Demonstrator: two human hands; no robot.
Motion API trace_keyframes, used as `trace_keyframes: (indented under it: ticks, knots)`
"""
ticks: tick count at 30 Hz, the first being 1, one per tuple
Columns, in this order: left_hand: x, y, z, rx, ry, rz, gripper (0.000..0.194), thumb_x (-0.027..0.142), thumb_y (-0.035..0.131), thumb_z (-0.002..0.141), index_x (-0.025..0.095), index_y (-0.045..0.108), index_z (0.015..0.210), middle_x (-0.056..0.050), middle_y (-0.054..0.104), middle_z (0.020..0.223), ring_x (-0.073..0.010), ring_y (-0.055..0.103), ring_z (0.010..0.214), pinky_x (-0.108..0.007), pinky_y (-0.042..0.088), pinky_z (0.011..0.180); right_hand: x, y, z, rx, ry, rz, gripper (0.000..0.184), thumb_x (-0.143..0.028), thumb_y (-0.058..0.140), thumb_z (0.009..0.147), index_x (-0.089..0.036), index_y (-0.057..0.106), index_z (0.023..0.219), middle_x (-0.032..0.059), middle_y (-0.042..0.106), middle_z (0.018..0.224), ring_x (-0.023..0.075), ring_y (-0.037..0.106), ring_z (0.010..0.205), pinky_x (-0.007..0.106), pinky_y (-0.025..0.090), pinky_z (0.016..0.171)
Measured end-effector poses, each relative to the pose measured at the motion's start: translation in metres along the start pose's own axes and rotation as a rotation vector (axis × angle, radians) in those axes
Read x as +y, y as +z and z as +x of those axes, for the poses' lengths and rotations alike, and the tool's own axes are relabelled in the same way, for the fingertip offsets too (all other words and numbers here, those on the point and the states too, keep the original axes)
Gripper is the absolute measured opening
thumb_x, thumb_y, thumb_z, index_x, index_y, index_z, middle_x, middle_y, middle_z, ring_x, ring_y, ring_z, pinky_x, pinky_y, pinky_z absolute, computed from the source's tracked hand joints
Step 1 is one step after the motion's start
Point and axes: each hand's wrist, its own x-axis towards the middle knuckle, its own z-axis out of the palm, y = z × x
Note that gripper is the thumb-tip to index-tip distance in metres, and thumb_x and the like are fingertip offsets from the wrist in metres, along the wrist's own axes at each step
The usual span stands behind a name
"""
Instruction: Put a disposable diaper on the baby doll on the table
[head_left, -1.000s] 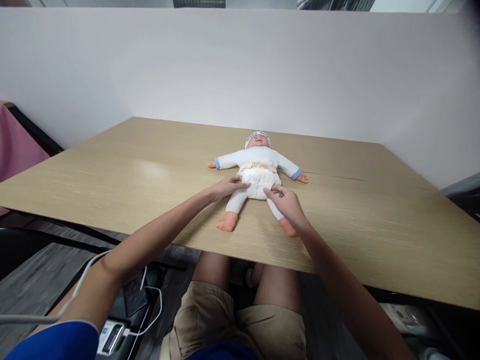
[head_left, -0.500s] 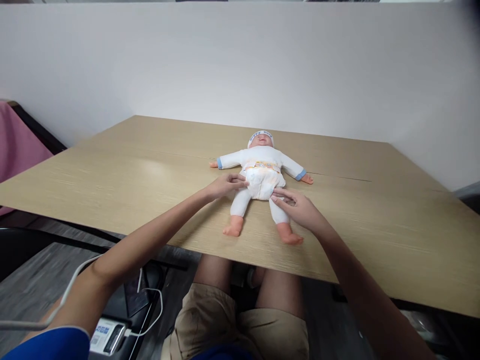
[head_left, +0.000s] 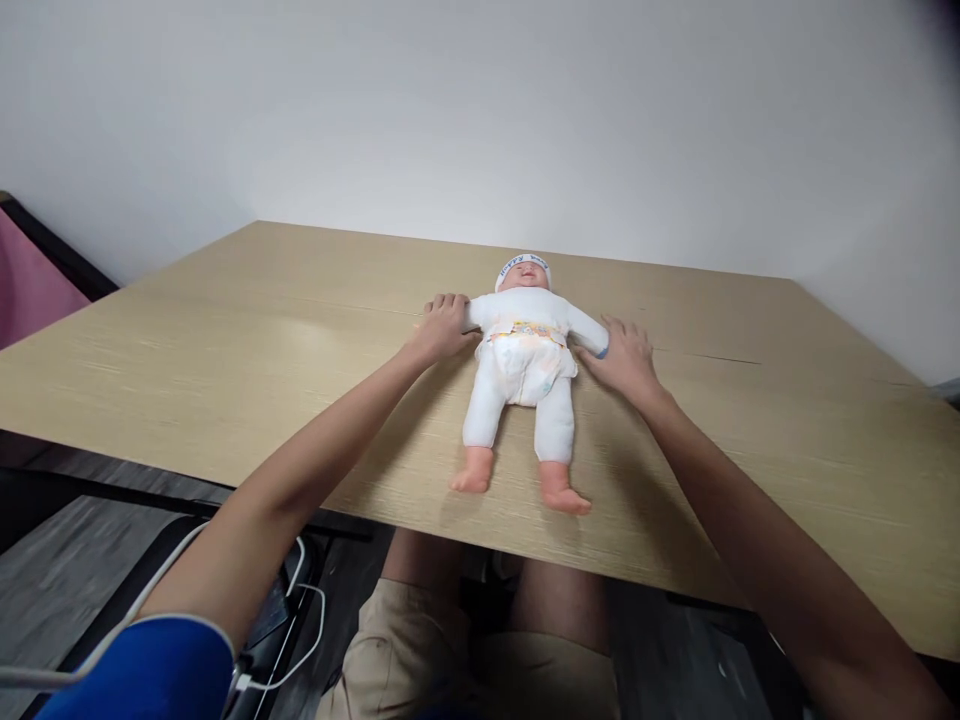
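A baby doll (head_left: 529, 310) lies on its back with its head toward the far side and its feet toward me. It wears white clothes, a white headband with dark lettering, and a white diaper (head_left: 529, 370) with a coloured waistband. My left hand (head_left: 445, 327) is closed around the doll's arm on the left, hiding that cuff and hand. On the other side my right hand (head_left: 622, 360) wraps the end of the doll's other arm, where a bit of blue cuff shows. The legs lie slightly apart, untouched.
The doll rests on a wide wood-grain table (head_left: 300, 380) set against a white wall (head_left: 525, 120). Pink cloth (head_left: 34, 280) hangs at the left. Below the table's near edge, a white cable (head_left: 319, 640) loops beside a black chair seat.
Both hands have moved from the diaper's sides up to the doll's arms and closed on them. The doll's legs have come closer together and its feet sit slightly nearer me.
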Motion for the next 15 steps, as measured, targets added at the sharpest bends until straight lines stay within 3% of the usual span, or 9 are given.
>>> trace_keyframes:
  ticks: [4,9,12,15]
  knots:
    - [0.002,0.005,0.020,-0.063,0.001,-0.002,0.059,0.041,0.064,0.098,0.009,0.053,0.146,-0.024,0.060,0.148,-0.0413,0.050,0.139,-0.053,0.038,0.117,-0.013,0.013,0.021,-0.118,0.027,-0.033,0.061,-0.053,0.058,0.099,-0.009,0.063,0.141,0.0268,0.070,0.134,0.0415,0.062,0.121,0.048,0.047,0.102]
    - [0.015,-0.010,0.014,-0.076,-0.029,-0.019,0.046,0.036,0.062,0.099,0.008,0.057,0.135,-0.026,0.065,0.140,-0.0392,0.057,0.130,-0.048,0.047,0.109,-0.036,-0.003,0.022,-0.127,0.096,0.002,0.044,-0.043,0.054,0.102,-0.009,0.071,0.122,0.0280,0.075,0.122,0.0387,0.069,0.109,0.042,0.050,0.089]
    - [0.033,-0.031,-0.019,-0.037,-0.077,-0.068,0.038,0.036,0.061,0.100,0.010,0.057,0.128,-0.025,0.069,0.131,-0.0375,0.063,0.121,-0.046,0.051,0.102,-0.041,-0.028,0.004,-0.126,0.114,0.090,0.038,-0.043,0.056,0.100,-0.014,0.073,0.119,0.0234,0.078,0.120,0.0377,0.072,0.105,0.041,0.051,0.086]
    - [0.061,-0.058,-0.080,0.055,-0.155,-0.248,0.036,0.040,0.067,0.096,0.016,0.055,0.120,-0.019,0.072,0.123,-0.0345,0.068,0.111,-0.043,0.054,0.093,-0.039,-0.062,-0.031,-0.125,0.105,0.220,0.037,-0.040,0.058,0.096,-0.018,0.073,0.122,0.0176,0.080,0.117,0.0371,0.072,0.104,0.042,0.053,0.087]
